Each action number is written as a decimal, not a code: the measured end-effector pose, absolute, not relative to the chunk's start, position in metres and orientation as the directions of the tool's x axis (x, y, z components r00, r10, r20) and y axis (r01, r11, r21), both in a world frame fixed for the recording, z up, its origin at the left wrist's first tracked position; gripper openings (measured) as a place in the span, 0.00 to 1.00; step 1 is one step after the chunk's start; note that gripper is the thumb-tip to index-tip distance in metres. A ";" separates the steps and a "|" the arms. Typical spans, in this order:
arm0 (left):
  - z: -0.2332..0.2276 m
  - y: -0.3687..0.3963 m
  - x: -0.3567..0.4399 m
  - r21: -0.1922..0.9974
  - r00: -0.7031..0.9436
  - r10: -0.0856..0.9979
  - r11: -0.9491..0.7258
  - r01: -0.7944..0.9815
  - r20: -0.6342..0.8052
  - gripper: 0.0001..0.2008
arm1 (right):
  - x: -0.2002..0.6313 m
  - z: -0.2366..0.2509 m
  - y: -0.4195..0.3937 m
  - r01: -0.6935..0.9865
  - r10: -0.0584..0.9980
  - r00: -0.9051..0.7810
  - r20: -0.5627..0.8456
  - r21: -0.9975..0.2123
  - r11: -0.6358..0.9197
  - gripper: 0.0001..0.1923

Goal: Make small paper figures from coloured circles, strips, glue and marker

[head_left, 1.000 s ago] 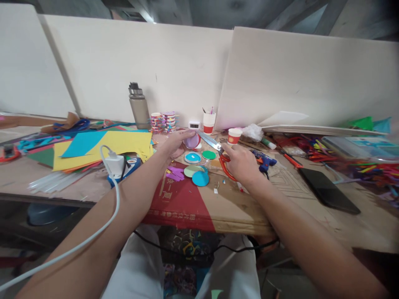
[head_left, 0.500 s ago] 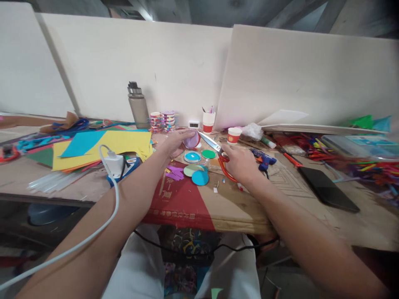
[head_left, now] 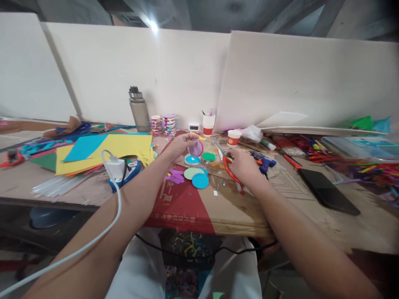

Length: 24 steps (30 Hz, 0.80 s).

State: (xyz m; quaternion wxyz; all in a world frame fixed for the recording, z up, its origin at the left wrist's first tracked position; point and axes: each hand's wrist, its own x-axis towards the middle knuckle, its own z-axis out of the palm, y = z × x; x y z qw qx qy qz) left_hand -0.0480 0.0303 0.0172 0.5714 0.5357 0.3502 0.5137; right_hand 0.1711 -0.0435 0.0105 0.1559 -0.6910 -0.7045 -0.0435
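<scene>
The red part of the flat cardboard sheet [head_left: 183, 203] under my arms carries pale printed characters, too small and blurred for me to read. Nothing else bears legible writing.

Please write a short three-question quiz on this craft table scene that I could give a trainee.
1. True or false: the right hand grips red-handled scissors.
2. What does the left hand hold?
A. a purple paper disc
B. the paper cup
C. the glue gun
3. Fill in: the grey water bottle stands upright at the back of the table, to the ____ of the stacked colourful rolls, as the camera sees it.

Key
1. True; the blades point away from the person, toward the back of the table.
2. A; the purple paper disc is pinched between the fingers, above the flat circles.
3. left
</scene>
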 end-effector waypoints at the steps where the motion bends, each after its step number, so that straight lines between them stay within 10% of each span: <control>1: 0.017 0.030 -0.048 0.971 0.237 0.961 -0.092 -0.221 0.145 0.13 | 0.171 0.010 -0.043 0.987 0.963 0.006 0.269 -0.159 0.039 0.17; 24: 0.002 0.033 -0.038 0.984 0.052 0.984 -0.171 -0.050 0.173 0.08 | 0.130 0.031 -0.047 0.994 0.992 -0.081 -0.093 0.066 0.088 0.16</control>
